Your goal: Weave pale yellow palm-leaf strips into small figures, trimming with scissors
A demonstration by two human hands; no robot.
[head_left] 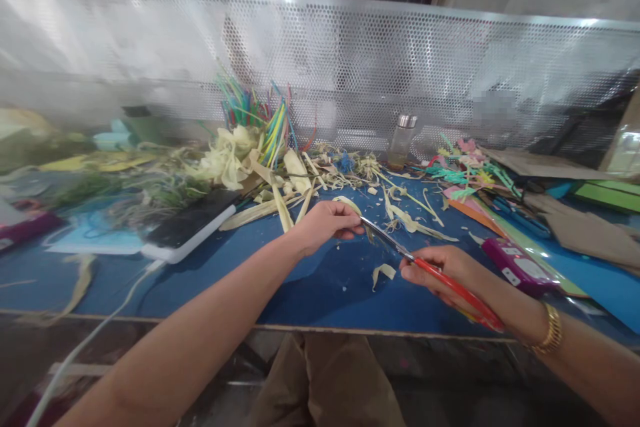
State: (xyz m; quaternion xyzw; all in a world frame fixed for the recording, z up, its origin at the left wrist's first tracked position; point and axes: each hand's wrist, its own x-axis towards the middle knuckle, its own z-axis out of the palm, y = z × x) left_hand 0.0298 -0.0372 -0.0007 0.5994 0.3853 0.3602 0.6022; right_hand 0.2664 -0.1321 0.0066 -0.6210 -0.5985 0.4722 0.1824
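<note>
Red-handled scissors (pixel 437 273) held in my right hand (pixel 445 270) | long axis slants forward-left | I see blade tips at left hand (pixel 327 223), fingers pinching pale husk strip (pixel 349 203) above worktop (pixel 310 293)

The scissors (pixel 453 285) are showing red and silver, while the leaf strip (pixel 349 202) is looking pale yellow. The table (pixel 313 297) is showing plain blue; the metal screen (pixel 320 47) is displaying a silvery-grey pattern of round holes. The bracelet (pixel 553 329) is gleaming gold.
</note>
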